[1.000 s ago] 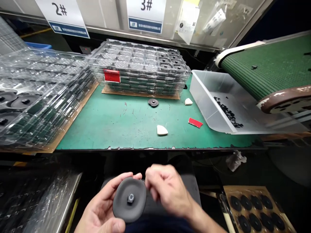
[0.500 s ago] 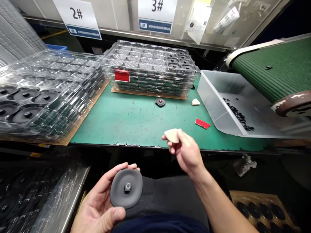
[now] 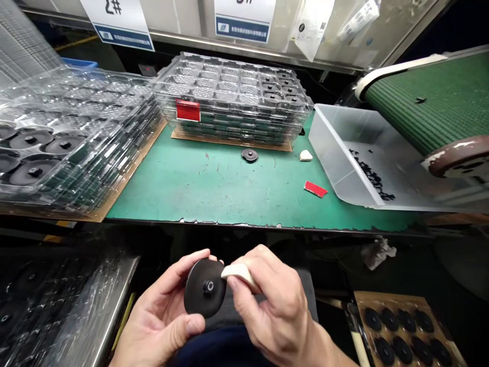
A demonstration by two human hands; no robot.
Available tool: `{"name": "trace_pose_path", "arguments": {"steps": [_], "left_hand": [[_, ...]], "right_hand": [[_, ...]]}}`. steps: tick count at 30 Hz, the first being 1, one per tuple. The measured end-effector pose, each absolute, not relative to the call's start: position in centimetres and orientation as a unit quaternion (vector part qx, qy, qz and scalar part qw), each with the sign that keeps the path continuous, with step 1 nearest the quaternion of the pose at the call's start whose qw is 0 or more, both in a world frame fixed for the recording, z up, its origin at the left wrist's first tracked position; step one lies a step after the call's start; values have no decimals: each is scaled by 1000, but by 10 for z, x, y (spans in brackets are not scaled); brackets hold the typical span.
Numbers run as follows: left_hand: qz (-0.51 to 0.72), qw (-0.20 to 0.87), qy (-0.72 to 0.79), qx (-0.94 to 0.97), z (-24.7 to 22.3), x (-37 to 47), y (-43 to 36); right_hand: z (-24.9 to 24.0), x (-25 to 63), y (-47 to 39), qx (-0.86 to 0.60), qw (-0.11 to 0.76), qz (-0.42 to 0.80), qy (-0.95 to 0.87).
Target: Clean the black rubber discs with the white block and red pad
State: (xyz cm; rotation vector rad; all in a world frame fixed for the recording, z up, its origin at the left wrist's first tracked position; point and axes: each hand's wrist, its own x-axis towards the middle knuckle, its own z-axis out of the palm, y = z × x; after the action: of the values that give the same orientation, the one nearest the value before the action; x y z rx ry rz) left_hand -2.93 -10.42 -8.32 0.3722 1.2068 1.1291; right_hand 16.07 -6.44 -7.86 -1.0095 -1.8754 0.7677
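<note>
Below the table's front edge, my left hand (image 3: 164,311) grips a black rounded disc (image 3: 196,295) by its rim, its face with the small raised centre post turned up and tilted to the right. Pinched in my right hand (image 3: 275,300) is a cream-white wedge-shaped piece (image 3: 240,273) that looks like a sponge or eraser. Its tip is at the disc's right rim; whether it touches cannot be made out. A similar black disc (image 3: 249,155) lies on the green table (image 3: 214,188), and another white piece (image 3: 305,155) rests to its right.
Clear plastic trays (image 3: 229,120) are stacked at the back, and another tray stack (image 3: 126,148) stands left, both partly filled with black discs. A translucent bin (image 3: 336,178) with small black parts sits right, beside a green conveyor (image 3: 439,97). A red strip (image 3: 315,189) lies on the table.
My right hand has come down and left from over the table edge, bringing the white piece to the black disc. My left hand has tilted the disc. The view has shifted slightly.
</note>
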Motion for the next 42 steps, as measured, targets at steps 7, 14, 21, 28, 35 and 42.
{"name": "trace_pose_path", "arguments": {"steps": [7, 14, 21, 28, 35, 42], "left_hand": [[487, 682, 527, 140, -80, -34, -109], [473, 718, 502, 95, -81, -37, -111], [490, 727, 477, 51, -78, -36, -107], [476, 737, 476, 62, -88, -43, -107], [455, 765, 450, 68, -98, -50, -108], [461, 777, 423, 74, -102, -50, -106]], "right_hand": [[-74, 158, -66, -385, 424, 313, -758], [-76, 157, -64, -351, 415, 295, -786], [-82, 156, -67, -335, 410, 311, -789], [-87, 155, -71, -325, 401, 301, -802], [-90, 154, -70, -334, 377, 300, -811], [-93, 153, -75, -364, 365, 296, -804]]}}
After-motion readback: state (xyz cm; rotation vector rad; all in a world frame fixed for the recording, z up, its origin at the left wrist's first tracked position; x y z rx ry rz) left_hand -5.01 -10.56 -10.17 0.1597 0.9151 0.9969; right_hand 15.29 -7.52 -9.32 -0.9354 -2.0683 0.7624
